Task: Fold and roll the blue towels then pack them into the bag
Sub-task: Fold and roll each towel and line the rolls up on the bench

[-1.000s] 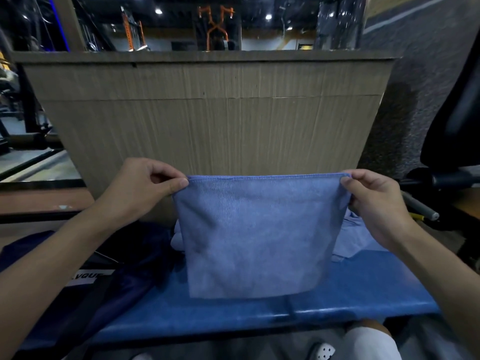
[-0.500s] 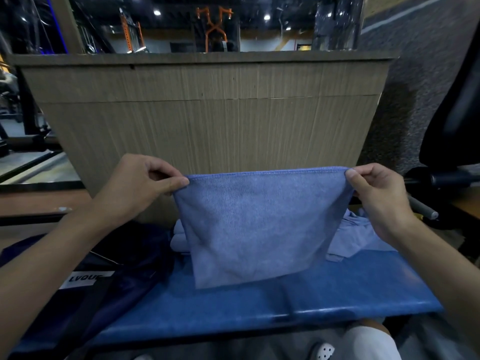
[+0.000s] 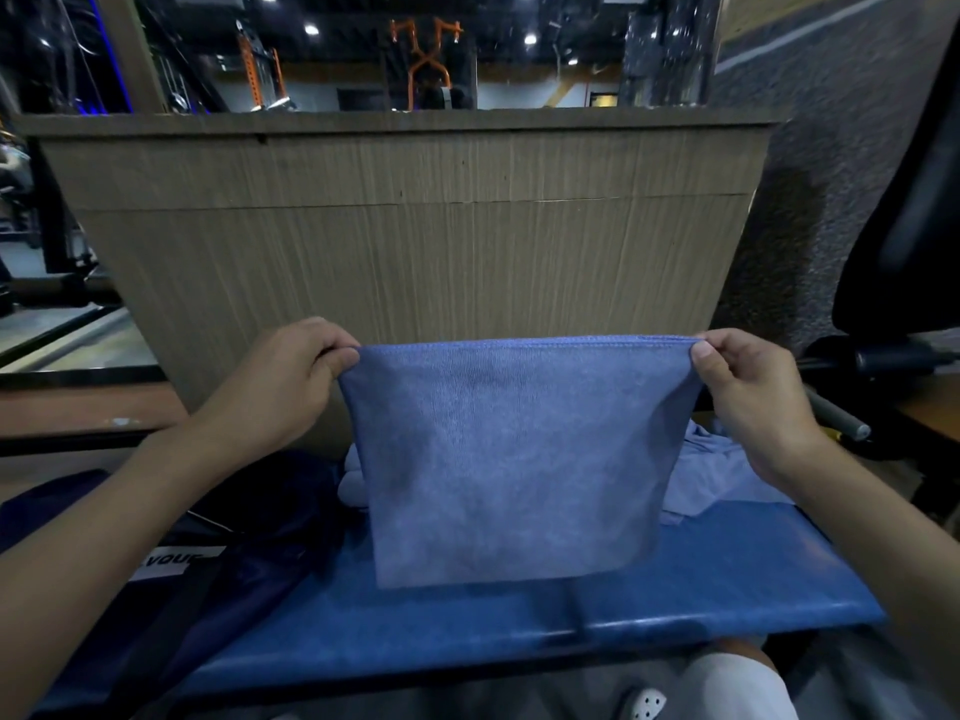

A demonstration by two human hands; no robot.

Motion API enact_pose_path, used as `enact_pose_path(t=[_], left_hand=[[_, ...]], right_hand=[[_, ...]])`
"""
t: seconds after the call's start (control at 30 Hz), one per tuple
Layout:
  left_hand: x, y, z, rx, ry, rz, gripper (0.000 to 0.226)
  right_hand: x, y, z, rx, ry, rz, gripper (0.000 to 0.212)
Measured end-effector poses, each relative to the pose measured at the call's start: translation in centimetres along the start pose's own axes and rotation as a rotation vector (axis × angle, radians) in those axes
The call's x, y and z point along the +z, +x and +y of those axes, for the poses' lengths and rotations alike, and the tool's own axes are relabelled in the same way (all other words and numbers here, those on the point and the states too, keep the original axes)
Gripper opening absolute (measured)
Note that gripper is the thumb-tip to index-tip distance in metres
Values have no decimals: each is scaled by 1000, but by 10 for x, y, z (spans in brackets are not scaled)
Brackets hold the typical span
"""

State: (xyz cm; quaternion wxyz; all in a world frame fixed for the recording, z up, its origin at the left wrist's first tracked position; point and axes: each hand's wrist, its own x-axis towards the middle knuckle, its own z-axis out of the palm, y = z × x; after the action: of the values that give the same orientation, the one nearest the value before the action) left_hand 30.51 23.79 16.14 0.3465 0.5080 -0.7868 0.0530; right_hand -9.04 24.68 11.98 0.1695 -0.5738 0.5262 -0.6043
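Blue towel point(image 3: 511, 459) hangs stretched between both hands; left fingers point(image 3: 340, 358) and right fingers point(image 3: 704, 353) pinch its top corners.

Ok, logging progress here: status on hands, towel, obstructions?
Left hand, right hand pinching top corners. Blue towel hanging flat over bench. Bag at left, nothing between.

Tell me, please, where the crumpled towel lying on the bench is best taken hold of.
Probably its raised folds, pinched from above with the right hand, which is nearest: the crumpled towel lies in a low heap on the bench, partly hidden behind the held towel.
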Motion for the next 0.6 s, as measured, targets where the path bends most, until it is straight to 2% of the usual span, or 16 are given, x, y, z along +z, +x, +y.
enact_pose_path(t=[0.1, 0.23, 0.3, 0.4, 0.6], left_hand=[[1, 1, 1, -116, -53, 34, 20], [5, -2, 16, -385, -625, 14, 17], [5, -5, 22, -436, -783, 18, 15], [5, -8, 21, -440, -849, 12, 12], [10, -8, 16, -500, -869, 91, 12]], right_hand=[[1, -1, -1, -15, -31, 23, 18], [6, -1, -2, 0, -22, 8, 19], [6, -3, -6, 21, 56, 1, 20], [5, -4, -12, 35, 132, 8, 20], [2, -7, -12, 41, 106, -16, 22]])
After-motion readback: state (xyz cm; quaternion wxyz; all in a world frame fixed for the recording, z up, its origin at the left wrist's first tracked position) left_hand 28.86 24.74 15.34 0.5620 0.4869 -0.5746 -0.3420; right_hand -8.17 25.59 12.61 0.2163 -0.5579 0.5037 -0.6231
